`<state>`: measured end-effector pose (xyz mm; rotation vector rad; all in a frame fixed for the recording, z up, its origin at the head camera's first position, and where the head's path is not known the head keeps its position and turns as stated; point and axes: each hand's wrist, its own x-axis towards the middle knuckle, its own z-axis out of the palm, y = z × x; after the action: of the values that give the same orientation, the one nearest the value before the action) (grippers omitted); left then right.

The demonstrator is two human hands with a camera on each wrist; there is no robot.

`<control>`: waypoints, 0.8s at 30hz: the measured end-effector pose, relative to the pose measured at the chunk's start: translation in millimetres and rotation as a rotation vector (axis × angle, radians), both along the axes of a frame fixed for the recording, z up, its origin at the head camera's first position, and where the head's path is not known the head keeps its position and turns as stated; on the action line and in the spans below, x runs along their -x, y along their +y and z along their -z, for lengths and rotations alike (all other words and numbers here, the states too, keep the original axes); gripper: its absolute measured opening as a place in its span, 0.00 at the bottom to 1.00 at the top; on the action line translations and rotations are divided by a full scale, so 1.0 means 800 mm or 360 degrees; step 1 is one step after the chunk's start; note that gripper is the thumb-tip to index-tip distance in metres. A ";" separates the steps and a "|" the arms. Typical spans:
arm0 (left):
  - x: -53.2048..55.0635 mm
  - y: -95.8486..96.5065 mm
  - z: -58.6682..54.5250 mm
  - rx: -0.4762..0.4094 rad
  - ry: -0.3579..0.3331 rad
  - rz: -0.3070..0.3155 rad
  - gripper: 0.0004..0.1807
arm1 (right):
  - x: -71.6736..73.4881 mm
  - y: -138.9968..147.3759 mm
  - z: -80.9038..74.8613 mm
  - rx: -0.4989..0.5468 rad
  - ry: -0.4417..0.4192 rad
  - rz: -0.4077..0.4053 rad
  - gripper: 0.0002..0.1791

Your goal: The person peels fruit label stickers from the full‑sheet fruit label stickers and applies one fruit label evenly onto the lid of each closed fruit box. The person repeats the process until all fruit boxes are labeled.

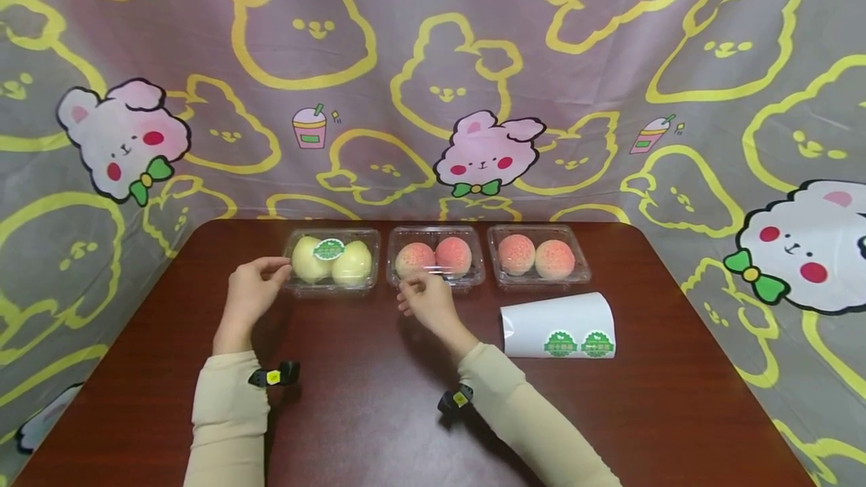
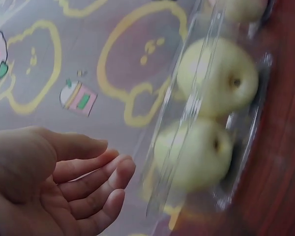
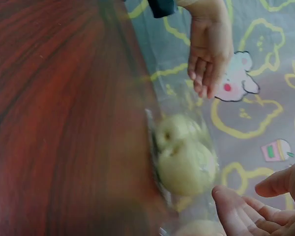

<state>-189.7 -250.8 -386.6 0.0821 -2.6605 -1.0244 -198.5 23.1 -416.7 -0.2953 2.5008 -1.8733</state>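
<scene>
A clear plastic box (image 1: 366,279) at the left of the row holds two pale yellow pears (image 1: 310,261), and a green round sticker (image 1: 329,249) shows on its lid. My left hand (image 1: 252,293) is beside that box's left end, fingers loosely bent with nothing between them. In front of the middle clear box (image 1: 476,278), my right hand (image 1: 431,305) hovers with relaxed, empty fingers, overlapping the box's front edge in the head view. Two pink peaches (image 1: 453,255) lie in the middle box. The right wrist view shows both the left hand (image 3: 209,54) and the right hand (image 3: 265,209) empty.
At the right of the row stands a third clear box (image 1: 582,274) with two peaches (image 1: 555,258). A curled white sheet (image 1: 534,329) bearing two green round stickers (image 1: 561,344) lies before it. Behind the brown table (image 1: 379,412) hangs a patterned cloth (image 1: 386,13).
</scene>
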 end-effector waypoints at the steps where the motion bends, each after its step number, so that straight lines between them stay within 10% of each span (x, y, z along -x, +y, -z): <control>1: 0.000 0.005 0.000 -0.0006 0.0006 0.0023 0.15 | 0.000 0.005 -0.002 -0.0006 0.0013 0.0008 0.11; 24: 0.005 0.123 0.018 -0.0030 0.0190 0.0404 0.09 | 0.005 0.094 -0.025 -0.0170 0.0146 0.0422 0.08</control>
<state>-193.8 -152.3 -401.0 -0.3112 -2.5983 -1.0915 -202.4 98.3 -397.0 -0.0504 2.8118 -1.8373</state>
